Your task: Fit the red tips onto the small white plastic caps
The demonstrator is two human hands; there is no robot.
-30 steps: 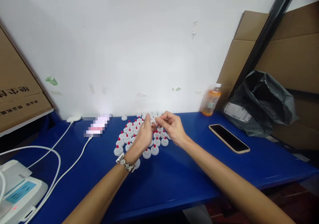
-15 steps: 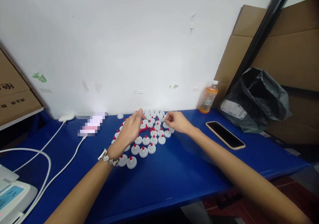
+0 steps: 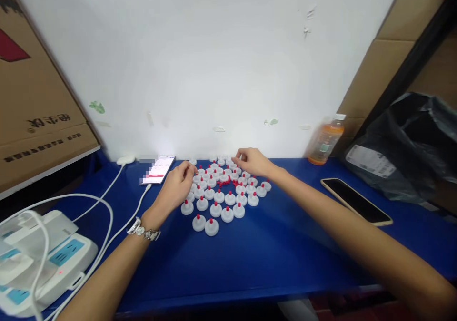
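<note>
White caps [image 3: 227, 216] sat on the desk [image 3: 228, 264] between the left hand [image 3: 178, 182] and right hand [image 3: 254, 161], which had come apart and shared no cap. I couldn't tell if either curled grip held anything.

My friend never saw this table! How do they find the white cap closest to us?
On the blue table by the white wall, find the group of white caps. At its front, two sit side by side, red tips up. Yours is the right-hand cap: no other lies nearer the table's front edge.
</note>
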